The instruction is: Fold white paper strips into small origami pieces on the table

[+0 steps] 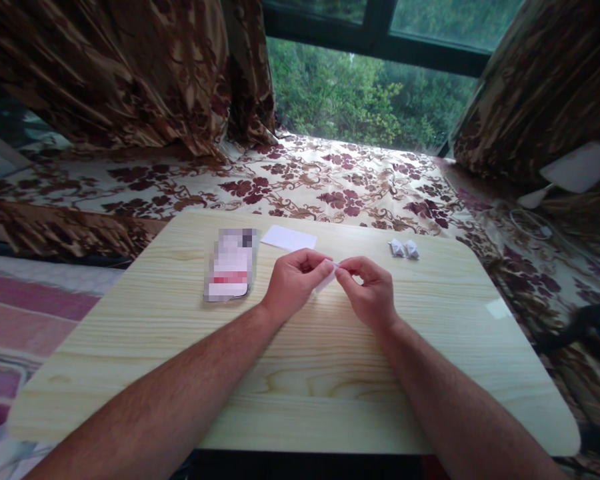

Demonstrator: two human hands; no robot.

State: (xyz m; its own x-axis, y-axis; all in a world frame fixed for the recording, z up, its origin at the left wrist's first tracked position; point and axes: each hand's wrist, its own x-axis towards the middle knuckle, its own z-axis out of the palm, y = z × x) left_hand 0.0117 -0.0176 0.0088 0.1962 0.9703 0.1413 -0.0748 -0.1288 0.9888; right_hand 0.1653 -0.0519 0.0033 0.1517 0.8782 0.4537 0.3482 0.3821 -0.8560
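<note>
Between both hands, just above the middle of the table, is a small white piece of paper (325, 280), partly covered by the fingers. My left hand (295, 281) pinches its left side between thumb and forefinger. On the opposite side, the thumb and fingertips of my right hand (369, 288) close on the paper's upper end. Flat behind my left hand lies a white stack or sheet of paper (289, 237). Two small folded white paper shapes (404, 249) sit side by side at the back right of the table.
The pale wood-grain table (300, 413) has rounded corners. A blurred-out package (230, 265) with a red band lies left of my hands. Behind the table is a floral-covered ledge (330, 173) below a window. A white lamp (577, 167) with a cable stands at right.
</note>
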